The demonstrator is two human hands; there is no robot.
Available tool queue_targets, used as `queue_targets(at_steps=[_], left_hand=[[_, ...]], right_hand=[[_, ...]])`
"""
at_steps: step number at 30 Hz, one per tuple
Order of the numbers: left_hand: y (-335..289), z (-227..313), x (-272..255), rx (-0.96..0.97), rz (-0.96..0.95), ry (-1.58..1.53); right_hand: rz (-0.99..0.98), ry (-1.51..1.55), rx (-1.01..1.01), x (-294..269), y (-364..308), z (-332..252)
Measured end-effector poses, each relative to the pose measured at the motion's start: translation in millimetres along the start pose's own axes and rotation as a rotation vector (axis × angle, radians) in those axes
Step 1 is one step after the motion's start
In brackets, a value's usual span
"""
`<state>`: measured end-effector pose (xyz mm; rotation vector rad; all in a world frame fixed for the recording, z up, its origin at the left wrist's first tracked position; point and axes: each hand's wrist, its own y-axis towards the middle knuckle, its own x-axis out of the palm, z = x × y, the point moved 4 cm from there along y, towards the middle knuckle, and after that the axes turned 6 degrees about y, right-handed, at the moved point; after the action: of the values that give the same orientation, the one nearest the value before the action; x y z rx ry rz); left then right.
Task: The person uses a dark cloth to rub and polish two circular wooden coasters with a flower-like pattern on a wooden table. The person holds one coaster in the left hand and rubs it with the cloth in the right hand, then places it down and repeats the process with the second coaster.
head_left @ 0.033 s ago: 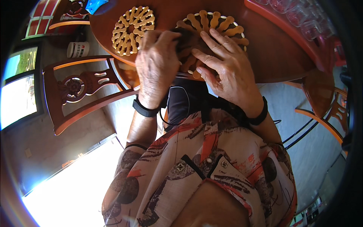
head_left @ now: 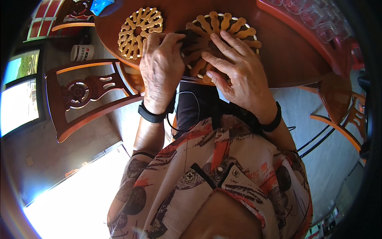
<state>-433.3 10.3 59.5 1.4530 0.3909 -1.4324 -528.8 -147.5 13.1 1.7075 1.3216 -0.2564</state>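
A round wooden trivet (head_left: 215, 23), made of brown bone-shaped pieces with white beads round its rim, lies on the table in front of me. My right hand (head_left: 238, 69) rests on its right part, fingers spread and stretched out. At its left side my left hand (head_left: 161, 65) is closed, with thumb and fingers pressed together. Something dark and smeared shows by those fingertips; I cannot make out what it is, and it hides part of the trivet. Farther left lies a second, smaller-looking trivet (head_left: 133, 36) of the same kind, its lower right edge behind my left hand.
The dark red table (head_left: 286, 59) has a curved edge close to me. Clear glasses (head_left: 318, 20) stand at the far right on a red raised surface. A blue object (head_left: 99, 6) sits at the far left edge. Wooden chairs (head_left: 59, 107) and a white bucket (head_left: 82, 52) stand beside the table.
My left hand has shifted slightly left and toward me, with the dark smear at its fingertips. My right hand and both trivets have stayed in place.
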Motion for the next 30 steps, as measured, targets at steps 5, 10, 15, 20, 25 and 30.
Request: queue_targets(at_steps=[5,10,15,20,25,30], left_hand=[[-5.2,6.0,10.3,0.144,-0.039,-0.164],[-21.7,2.2,10.9,0.165,0.007,-0.081],[-29.5,-39.8,-17.4,0.014,-0.082,0.045],[-14.0,-10.8,-9.6,0.156,0.144,-0.213],[-15.8,6.2,15.3,0.171,0.016,-0.210],[-37.6,-21.7,-9.6,0.096,-0.031,-0.129]], right_hand=[[-0.023,-0.012,0.005,-1.0,1.8,-0.8],[-0.046,-0.035,0.015,-2.1,0.1,1.8],[-0.041,-0.020,0.023,0.9,-2.2,2.9],[-0.089,-0.029,0.000,-2.7,1.1,2.1],[-0.099,-0.011,0.019,-6.8,2.9,1.9],[-0.111,0.017,-0.013,-1.1,0.2,-0.1]])
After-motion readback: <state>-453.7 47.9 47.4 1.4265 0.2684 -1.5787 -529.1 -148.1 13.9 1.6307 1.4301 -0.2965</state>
